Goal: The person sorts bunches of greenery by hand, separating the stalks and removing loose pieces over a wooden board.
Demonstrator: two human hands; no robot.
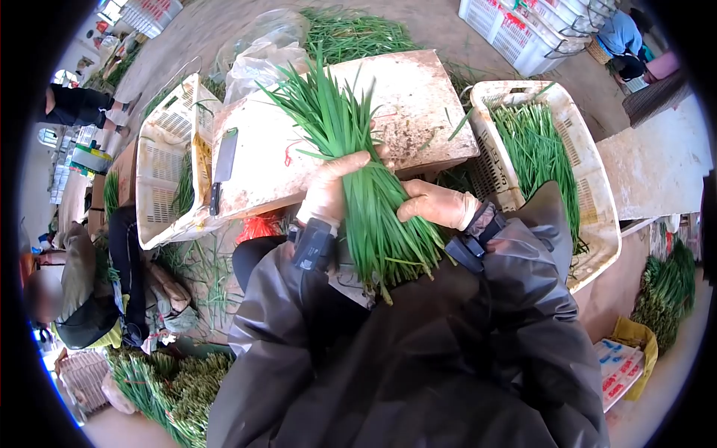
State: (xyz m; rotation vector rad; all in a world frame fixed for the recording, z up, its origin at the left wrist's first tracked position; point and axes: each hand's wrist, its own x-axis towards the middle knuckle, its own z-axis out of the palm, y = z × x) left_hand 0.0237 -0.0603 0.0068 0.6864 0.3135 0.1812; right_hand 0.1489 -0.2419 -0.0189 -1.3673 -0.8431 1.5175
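A thick bunch of green garlic chives (358, 198) is held over my lap, its leafy tips toward the board and its cut ends toward me. My left hand (328, 185), in a pale glove, wraps round the middle of the bunch. Lower down, my gloved right hand (437, 204) grips its right side. Behind the bunch lies a stained white board (407, 97). On the board's left edge rests a knife (225, 160) with a dark handle. Red ties (258, 226) hang in a cluster below the board's front edge.
To the right, a white plastic crate (597, 224) holds more chives. Another crate (158, 201) stands at left. Loose chives (358, 33) and a clear plastic bag (261, 63) lie beyond the board. A person (78, 287) sits at left; heaped chives (187, 384) lie lower left.
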